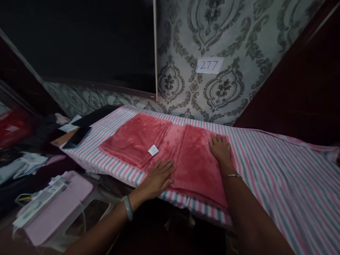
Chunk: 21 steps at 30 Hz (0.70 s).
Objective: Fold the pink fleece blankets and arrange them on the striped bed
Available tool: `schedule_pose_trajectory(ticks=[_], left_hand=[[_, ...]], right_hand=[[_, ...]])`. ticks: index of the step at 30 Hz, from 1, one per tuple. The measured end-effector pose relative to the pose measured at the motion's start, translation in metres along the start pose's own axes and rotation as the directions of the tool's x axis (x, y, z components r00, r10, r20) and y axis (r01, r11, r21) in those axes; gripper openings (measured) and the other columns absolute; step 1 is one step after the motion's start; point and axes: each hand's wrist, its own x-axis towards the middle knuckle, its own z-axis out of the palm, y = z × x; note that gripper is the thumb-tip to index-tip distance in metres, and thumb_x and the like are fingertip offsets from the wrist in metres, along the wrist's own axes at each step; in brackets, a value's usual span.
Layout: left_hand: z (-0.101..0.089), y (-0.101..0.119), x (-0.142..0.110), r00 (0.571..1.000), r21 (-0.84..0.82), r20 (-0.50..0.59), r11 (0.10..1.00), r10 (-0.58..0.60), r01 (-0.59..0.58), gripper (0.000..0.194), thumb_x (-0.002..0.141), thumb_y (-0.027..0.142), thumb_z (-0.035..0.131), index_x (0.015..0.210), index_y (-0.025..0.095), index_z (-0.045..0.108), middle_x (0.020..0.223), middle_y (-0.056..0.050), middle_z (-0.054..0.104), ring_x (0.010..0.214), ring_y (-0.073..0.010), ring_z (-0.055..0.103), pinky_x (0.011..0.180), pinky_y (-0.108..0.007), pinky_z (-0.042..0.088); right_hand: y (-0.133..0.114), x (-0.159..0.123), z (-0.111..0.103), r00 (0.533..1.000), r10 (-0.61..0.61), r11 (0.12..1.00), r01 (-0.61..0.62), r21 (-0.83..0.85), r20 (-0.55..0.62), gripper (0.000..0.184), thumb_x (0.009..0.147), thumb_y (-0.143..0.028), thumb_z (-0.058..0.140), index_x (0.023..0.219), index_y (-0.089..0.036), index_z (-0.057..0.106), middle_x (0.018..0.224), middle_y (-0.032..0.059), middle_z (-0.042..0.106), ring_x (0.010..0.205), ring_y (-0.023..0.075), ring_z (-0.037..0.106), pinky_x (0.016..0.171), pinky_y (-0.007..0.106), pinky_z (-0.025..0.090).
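A plush coral-red blanket (199,163) lies on a striped cloth, with its left and right sides folded in toward a narrow strip in the middle. A white label (153,150) shows on the left fold. My left hand (159,177) rests flat on the near part of the middle strip, fingers stretched out and touching the edge of the right fold. Farther back, my right hand (220,147) lies flat near the blanket's right edge, fingers a little spread. Neither hand grips anything.
The striped cloth (278,170) covers the table. A dark phone (77,137) lies at its left end. At lower left, a power strip (39,203) sits on a pink stool (61,212). A large dark screen (79,42) and a paper marked 277 (209,65) are on the wall behind.
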Motion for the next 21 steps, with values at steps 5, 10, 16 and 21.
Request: schedule_pose_trajectory(ticks=[5,10,16,21], left_hand=[[-0.006,-0.007,-0.03,0.948,0.01,-0.295,0.993,0.117,-0.119,0.038,0.103,0.03,0.042,0.135,0.024,0.06,0.137,-0.009,0.066,0.129,-0.0205,0.06,0.11,-0.041,0.047],[-0.034,-0.029,-0.044,0.813,0.271,-0.58,0.953,0.05,0.135,0.039,0.095,0.027,0.053,0.132,0.018,0.06,0.125,-0.015,0.068,0.119,-0.0302,0.061,0.1,-0.049,0.049],[-0.041,-0.072,-0.04,0.858,0.292,-0.513,0.934,-0.027,0.204,0.027,0.093,0.031,0.055,0.112,0.017,0.067,0.109,-0.014,0.071,0.102,-0.0287,0.067,0.088,-0.044,0.056],[-0.037,-0.071,-0.032,0.775,0.233,-0.63,0.94,-0.05,0.25,0.023,0.097,0.03,0.049,0.101,0.018,0.068,0.095,-0.01,0.072,0.087,-0.0249,0.068,0.078,-0.04,0.057]], right_hand=[[0.002,0.001,0.005,1.0,-0.009,1.0,0.009,-0.007,-0.012,0.057,0.103,-0.038,0.024,0.154,-0.019,0.044,0.159,0.0155,0.04,0.143,0.0345,0.037,0.112,0.059,0.033],[0.001,0.002,0.004,1.0,-0.006,1.0,0.006,-0.002,-0.002,0.057,0.103,-0.037,0.026,0.155,-0.019,0.043,0.159,0.0156,0.04,0.143,0.0351,0.036,0.112,0.061,0.033],[-0.004,0.001,0.0,0.999,0.02,1.0,-0.019,-0.009,0.04,0.056,0.104,-0.035,0.026,0.156,-0.02,0.04,0.161,0.0131,0.037,0.147,0.0331,0.033,0.115,0.058,0.031],[-0.002,0.001,0.005,1.0,0.003,1.0,-0.003,-0.012,0.001,0.056,0.104,-0.036,0.027,0.155,-0.019,0.042,0.159,0.0147,0.04,0.144,0.0348,0.037,0.114,0.06,0.033]])
